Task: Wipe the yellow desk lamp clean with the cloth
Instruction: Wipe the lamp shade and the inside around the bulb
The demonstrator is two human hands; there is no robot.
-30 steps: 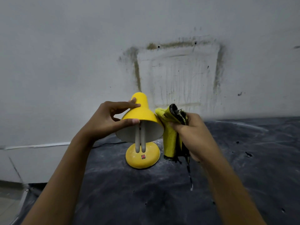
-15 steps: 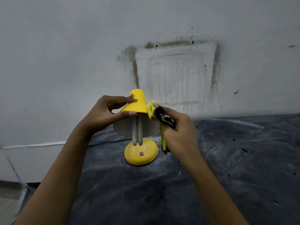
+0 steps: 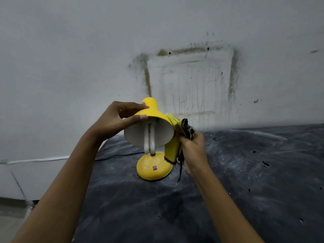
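The yellow desk lamp [image 3: 150,109] stands on a dark dusty surface, its round base [image 3: 154,168] with a red switch facing me. Its shade is tilted toward me, showing the white inside and a white tube bulb [image 3: 149,137]. My left hand [image 3: 115,120] grips the shade's left rim, thumb below and fingers on top. My right hand [image 3: 192,148] holds a bunched yellow cloth [image 3: 172,148] with dark edges, pressed against the shade's right side and hanging down beside the base.
A dark, dusty, speckled sheet [image 3: 245,172] covers the table. A stained white wall [image 3: 175,50] rises right behind the lamp. A black cord [image 3: 115,156] runs left from the lamp. The floor [image 3: 10,221] shows at the lower left.
My right hand with the cloth has slid from the top right of the shade down to its lower right rim. My left hand keeps its hold on the shade.
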